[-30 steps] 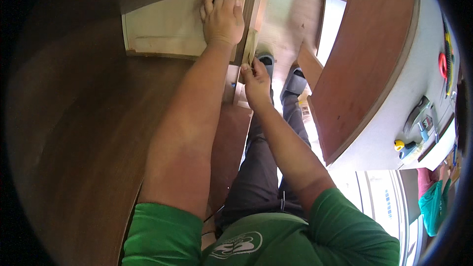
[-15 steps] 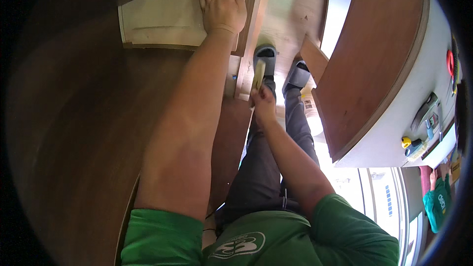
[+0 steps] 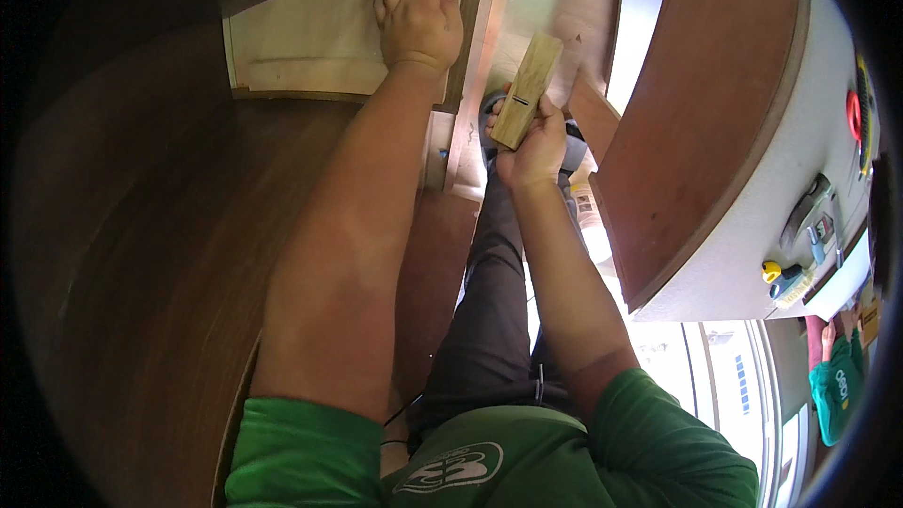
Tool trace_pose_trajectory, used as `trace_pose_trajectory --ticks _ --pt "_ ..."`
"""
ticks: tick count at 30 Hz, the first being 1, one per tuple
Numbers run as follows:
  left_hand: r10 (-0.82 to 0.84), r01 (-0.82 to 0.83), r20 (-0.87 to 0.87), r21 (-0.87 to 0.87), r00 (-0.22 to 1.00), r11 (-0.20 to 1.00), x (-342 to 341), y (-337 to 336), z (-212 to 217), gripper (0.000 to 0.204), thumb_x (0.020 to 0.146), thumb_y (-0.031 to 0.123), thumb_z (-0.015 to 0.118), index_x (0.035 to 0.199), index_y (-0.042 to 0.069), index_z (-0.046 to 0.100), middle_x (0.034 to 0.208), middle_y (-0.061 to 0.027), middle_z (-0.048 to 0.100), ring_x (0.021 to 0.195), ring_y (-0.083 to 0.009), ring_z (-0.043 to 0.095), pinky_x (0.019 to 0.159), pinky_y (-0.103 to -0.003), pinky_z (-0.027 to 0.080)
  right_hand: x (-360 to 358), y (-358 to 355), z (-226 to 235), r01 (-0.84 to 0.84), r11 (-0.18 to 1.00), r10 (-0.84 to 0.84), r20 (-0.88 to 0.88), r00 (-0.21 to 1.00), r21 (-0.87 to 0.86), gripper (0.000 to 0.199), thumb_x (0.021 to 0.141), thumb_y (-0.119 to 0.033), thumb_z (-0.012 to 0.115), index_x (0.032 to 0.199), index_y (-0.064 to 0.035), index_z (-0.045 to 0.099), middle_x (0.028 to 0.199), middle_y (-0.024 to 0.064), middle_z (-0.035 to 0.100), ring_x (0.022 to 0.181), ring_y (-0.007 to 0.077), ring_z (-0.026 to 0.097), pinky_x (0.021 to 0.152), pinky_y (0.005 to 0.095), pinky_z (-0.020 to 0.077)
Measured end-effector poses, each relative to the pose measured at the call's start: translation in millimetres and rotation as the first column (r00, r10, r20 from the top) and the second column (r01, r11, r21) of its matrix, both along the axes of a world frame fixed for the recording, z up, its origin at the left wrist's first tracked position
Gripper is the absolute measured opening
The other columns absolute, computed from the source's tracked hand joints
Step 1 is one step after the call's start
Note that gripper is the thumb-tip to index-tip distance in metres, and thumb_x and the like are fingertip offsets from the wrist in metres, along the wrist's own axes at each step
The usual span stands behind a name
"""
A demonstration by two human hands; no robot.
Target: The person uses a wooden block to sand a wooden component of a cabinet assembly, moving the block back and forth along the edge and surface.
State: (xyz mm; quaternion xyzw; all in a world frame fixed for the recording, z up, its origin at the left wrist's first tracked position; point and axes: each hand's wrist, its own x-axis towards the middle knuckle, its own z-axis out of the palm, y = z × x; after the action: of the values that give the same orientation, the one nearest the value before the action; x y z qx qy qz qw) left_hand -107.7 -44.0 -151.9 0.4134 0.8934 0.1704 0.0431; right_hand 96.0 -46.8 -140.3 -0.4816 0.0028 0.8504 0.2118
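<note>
My left hand (image 3: 420, 23) lies palm down on a pale wooden panel (image 3: 320, 33) set in the dark brown cabinet; its fingers stretch toward the top edge of the view. In my right hand (image 3: 534, 150) is a small wooden hand plane (image 3: 529, 89), its sole turned up so that the narrow mouth slot shows. The fingers wrap round its sides, over my feet and a little right of the cabinet's edge strip (image 3: 475, 47).
A curved brown-topped piece of furniture (image 3: 715, 122) stands at the right. On its white side surface lie a yellow-and-black tool (image 3: 773, 272), a brush (image 3: 800, 287), a red-handled tool (image 3: 854, 115) and other tools. Far right, another person in green (image 3: 835, 390) is partly visible.
My right hand has come up and forward, turning the plane from edge-on to sole up. My left hand stays on the panel, its fingers shifted slightly.
</note>
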Motion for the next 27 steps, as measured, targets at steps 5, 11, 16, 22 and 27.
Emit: trace_pose_trajectory --ticks 5,11,16,22,27 --pt "0.043 -0.041 -0.056 0.042 0.998 0.998 -2.0 -3.3 -3.5 0.053 0.102 0.034 0.048 0.151 0.017 0.045 0.157 -0.0091 0.042 0.137 -0.038 0.041 0.116 -0.052 0.029 -22.2 4.5 24.4 0.047 0.998 -0.049 0.051 0.998 0.042 0.046 0.108 -0.042 0.04 0.117 -0.0019 0.059 0.088 0.0123 0.065 0.077 0.0228 0.061 0.069 0.0359 0.0501" --pt "0.23 -0.224 0.3 -0.056 0.926 0.973 61.4 6.2 43.8 0.022 0.091 0.034 0.066 0.094 0.015 0.076 0.112 -0.0107 0.067 0.11 -0.0347 0.057 0.1 -0.051 0.04 -14.5 12.4 24.1 0.047 0.991 -0.064 0.138 0.988 0.126 0.042 0.109 -0.039 0.043 0.12 -0.0026 0.061 0.105 0.0115 0.067 0.087 0.0234 0.064 0.079 0.0374 0.0527" --pt "0.129 -0.238 0.518 0.15 0.846 0.96 106.1 -18.5 40.5 0.02 0.085 0.026 0.075 0.076 0.009 0.075 0.089 -0.0085 0.07 0.095 -0.0302 0.062 0.089 -0.045 0.046 -11.3 10.1 24.3 -0.041 0.976 -0.024 0.292 0.956 0.215 0.045 0.109 -0.039 0.045 0.128 -0.0004 0.061 0.116 0.0095 0.067 0.106 0.0197 0.063 0.095 0.0327 0.0491" --pt "0.204 -0.344 0.589 0.135 0.782 0.929 114.7 -22.0 33.4 0.016 0.085 0.02 0.075 0.078 0.006 0.074 0.083 -0.0115 0.069 0.085 -0.0326 0.064 0.079 -0.041 0.051 -7.7 6.7 26.8 -0.142 0.952 0.028 0.386 0.922 0.271 0.045 0.108 -0.039 0.047 0.116 0.0015 0.065 0.102 0.0086 0.064 0.091 0.0183 0.058 0.084 0.0332 0.0468" --pt "0.309 -0.397 0.592 0.02 0.744 0.918 109.9 -35.1 21.5 0.015 0.09 0.013 0.069 0.091 -0.001 0.073 0.089 -0.0189 0.07 0.083 -0.0317 0.068 0.077 -0.04 0.053 -9.8 10.6 31.5 -0.35 0.867 0.068 0.611 0.788 0.356 0.045 0.108 -0.04 0.047 0.107 0.0018 0.064 0.094 0.009 0.062 0.084 0.0197 0.056 0.079 0.0361 0.0465"
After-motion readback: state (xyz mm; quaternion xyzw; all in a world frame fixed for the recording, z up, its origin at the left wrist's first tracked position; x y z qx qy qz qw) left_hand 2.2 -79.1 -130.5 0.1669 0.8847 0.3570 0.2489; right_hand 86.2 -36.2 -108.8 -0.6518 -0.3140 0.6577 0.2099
